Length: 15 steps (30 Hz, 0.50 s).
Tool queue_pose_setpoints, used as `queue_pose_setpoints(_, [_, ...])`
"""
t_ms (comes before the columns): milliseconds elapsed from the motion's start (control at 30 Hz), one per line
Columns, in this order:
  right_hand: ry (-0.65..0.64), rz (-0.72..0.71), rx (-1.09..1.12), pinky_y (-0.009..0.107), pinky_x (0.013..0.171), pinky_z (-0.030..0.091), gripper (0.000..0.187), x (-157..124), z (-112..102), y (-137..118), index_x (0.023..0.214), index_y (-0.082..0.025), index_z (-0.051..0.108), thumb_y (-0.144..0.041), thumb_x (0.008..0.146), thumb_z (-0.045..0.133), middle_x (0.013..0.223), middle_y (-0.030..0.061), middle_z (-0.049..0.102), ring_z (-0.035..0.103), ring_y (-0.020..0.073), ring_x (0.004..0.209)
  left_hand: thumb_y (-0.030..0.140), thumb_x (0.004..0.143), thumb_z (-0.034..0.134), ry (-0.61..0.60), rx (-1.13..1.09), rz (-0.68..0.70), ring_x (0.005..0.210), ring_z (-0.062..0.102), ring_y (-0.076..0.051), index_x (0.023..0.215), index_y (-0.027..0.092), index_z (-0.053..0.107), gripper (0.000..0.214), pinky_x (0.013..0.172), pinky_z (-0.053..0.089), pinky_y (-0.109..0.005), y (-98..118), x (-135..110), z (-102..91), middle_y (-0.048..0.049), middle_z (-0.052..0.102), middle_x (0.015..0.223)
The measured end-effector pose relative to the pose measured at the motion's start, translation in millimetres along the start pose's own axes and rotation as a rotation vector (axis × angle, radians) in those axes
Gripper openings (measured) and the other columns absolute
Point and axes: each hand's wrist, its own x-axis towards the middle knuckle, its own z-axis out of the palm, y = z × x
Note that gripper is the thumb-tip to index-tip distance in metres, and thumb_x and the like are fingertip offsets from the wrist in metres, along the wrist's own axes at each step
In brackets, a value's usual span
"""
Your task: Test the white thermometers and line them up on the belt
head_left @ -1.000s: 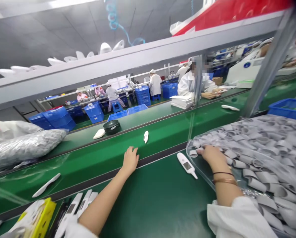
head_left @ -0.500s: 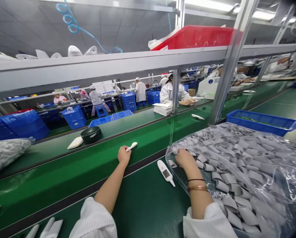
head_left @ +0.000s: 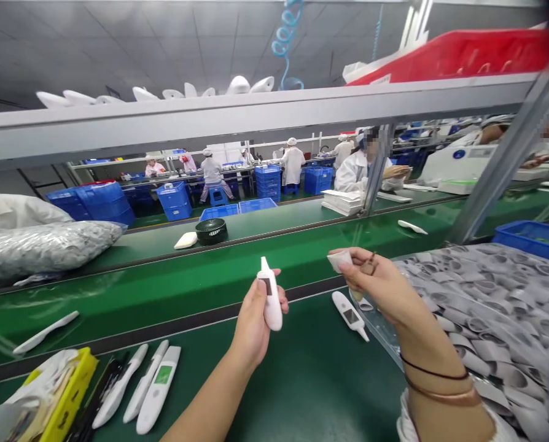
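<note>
My left hand (head_left: 251, 331) grips a white ear thermometer (head_left: 272, 307) upright, probe tip up, with the thumb beside its dark display. To its right, my right hand (head_left: 389, 285) pinches a small whitish plastic cap (head_left: 339, 260) between thumb and fingertips, apart from the thermometer. Another ear thermometer (head_left: 349, 314) lies on the green tabletop between my hands and a clear bag. Many hollow grey-white caps (head_left: 500, 307) fill that bag, under and beyond my right forearm.
Several white thermometers (head_left: 157, 393) lie at the lower left beside a yellow bin (head_left: 67, 399). On the green conveyor belt (head_left: 164, 276) are one white device (head_left: 48, 331) at left and another (head_left: 411, 227) at right. A metal post (head_left: 495, 159) rises at right; co-workers sit across.
My right hand has come out of the bag with a cap. My left hand has drawn the thermometer back from the belt and turned it upright. The view has swung left.
</note>
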Motion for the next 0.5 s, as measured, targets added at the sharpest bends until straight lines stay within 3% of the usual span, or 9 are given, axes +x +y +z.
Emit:
queue_pose_setpoints(100, [-0.074,-0.049,0.164,0.021,0.043,0.025,0.053,-11,17,-13,0.093,-0.017,0.064,-0.064,0.074,0.080,0.061,-0.0029,0.049,0.034,0.0068,0.049,0.042,0.087,0.077,-0.137,0.017,-0.076,0.079,0.066,-0.017,0.118,0.019,0.064,0.040,0.071,0.054,-0.029,23,-24,-0.9,-0.0038,0.068,0.092])
queue_pose_setpoints(200, [-0.163,-0.110,0.350,0.020,0.040,0.021,0.040,-20,31,-22,0.104,-0.022,0.063,-0.053,0.083,0.078,0.070,-0.0006,0.062,0.030,0.0040,0.044,0.037,0.097,0.065,-0.311,0.133,-0.106,0.083,0.069,-0.016,0.118,0.020,0.062,0.027,0.079,0.054,-0.028,41,-40,-2.7,-0.0046,0.072,0.096])
queue_pose_setpoints(300, [-0.192,-0.111,0.488,0.019,0.039,0.017,0.041,-27,44,-27,0.114,-0.025,0.065,-0.043,0.081,0.082,0.065,-0.0046,0.058,0.023,0.0018,0.041,0.039,0.103,0.056,-0.383,0.206,-0.111,0.079,0.067,-0.012,0.116,0.020,0.061,0.024,0.077,0.052,-0.023,49,-50,-2.1,-0.0038,0.072,0.092])
queue_pose_setpoints(400, [-0.190,-0.065,0.572,0.018,0.040,0.022,0.042,-32,54,-31,0.114,-0.025,0.070,-0.044,0.079,0.084,0.073,-0.0008,0.063,0.029,0.0022,0.044,0.039,0.100,0.059,-0.385,0.173,-0.124,0.066,0.059,-0.008,0.132,0.022,0.057,0.036,0.064,0.050,-0.019,50,-57,1.9,-0.0018,0.067,0.091])
queue_pose_setpoints(500, [-0.150,-0.028,0.612,0.018,0.041,0.027,0.038,-37,61,-33,0.100,-0.022,0.074,-0.052,0.078,0.082,0.070,0.0007,0.063,0.034,0.0031,0.045,0.034,0.093,0.069,-0.317,0.207,-0.184,0.060,0.053,-0.007,0.154,0.030,0.039,0.068,0.051,0.046,-0.016,51,-62,8.2,0.0011,0.061,0.087])
